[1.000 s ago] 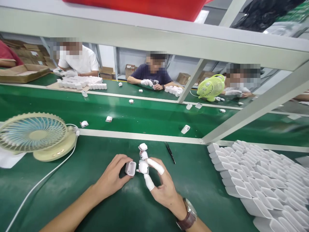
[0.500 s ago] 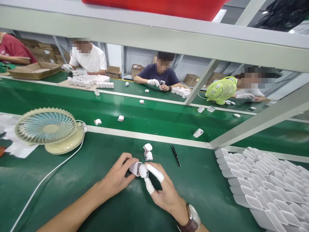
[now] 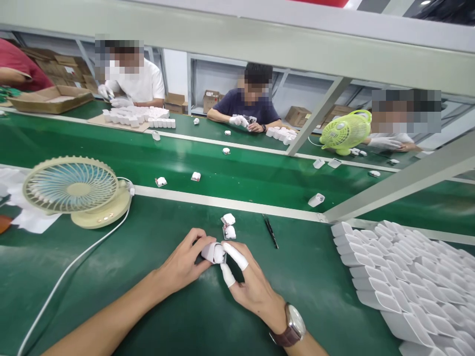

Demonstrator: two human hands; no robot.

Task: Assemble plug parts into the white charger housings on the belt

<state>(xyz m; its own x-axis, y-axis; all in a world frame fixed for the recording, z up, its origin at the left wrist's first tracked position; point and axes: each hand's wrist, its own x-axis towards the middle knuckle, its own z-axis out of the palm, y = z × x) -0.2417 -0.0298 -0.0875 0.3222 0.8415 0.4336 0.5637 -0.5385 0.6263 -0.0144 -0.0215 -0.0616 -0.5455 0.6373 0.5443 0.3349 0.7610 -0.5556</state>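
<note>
Low in the middle of the view, my left hand grips a white shell between thumb and fingers. White covers sit on two fingertips of my right hand, which pinches a small white module partly inside the shell's open end. Just beyond my hands, two similar white pieces lie close together on the green table. Black tweezers rest to their right.
A fan with a white cable stands at left. Many white shells fill the right side. Beyond the rail, a green belt carries scattered parts. People work across it. A slanted post rises at right.
The module sits deeper in the shell than before, with my right fingertips nearer to my left hand. The whole view has shifted slightly.
</note>
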